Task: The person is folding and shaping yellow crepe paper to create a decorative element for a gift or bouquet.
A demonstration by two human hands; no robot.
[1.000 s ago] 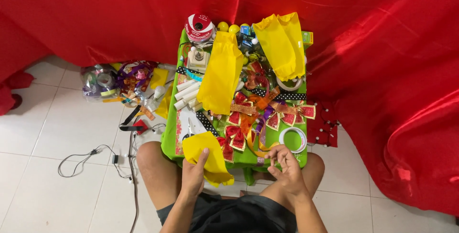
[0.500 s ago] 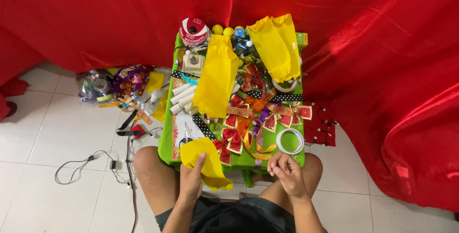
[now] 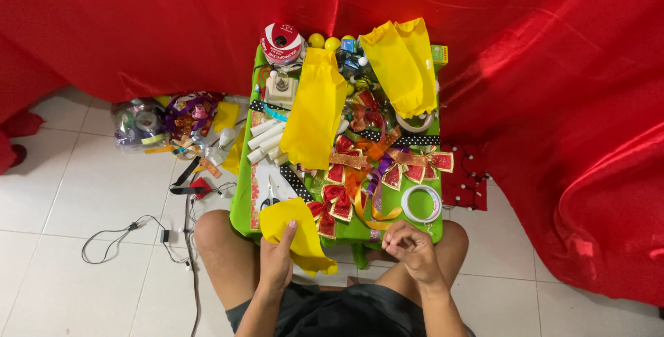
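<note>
Bows (tape roll beside) apparently crowd table.

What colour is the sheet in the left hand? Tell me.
Yellow. The sheet held by the left hand shows plainly in the head view.
</note>
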